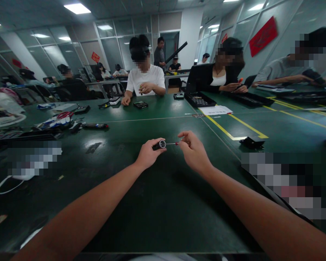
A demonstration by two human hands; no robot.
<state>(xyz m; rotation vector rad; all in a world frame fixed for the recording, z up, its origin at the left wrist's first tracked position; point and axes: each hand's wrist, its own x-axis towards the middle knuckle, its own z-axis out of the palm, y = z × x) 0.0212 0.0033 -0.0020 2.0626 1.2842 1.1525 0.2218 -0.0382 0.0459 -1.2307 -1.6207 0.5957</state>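
Observation:
My left hand (148,155) is closed around a short black cylinder (159,145), its round end with a pale rim turned toward the right. Pinched in my right hand (195,154) is a small screwdriver (176,144) with a thin metal shaft and a red part near the fingers. The shaft points left and its tip is at the cylinder's round end; whether it touches anything inside is too small to tell. Both hands are above the green table (152,203), and the fingers partly hide the cylinder and the screwdriver handle.
Left of my hands lie a dark pen-like tool (95,126) and a pile of cables (57,121). A small black part (252,143) lies to the right, by yellow tape lines (225,127). Black trays (199,99) stand farther back, where co-workers sit across the table.

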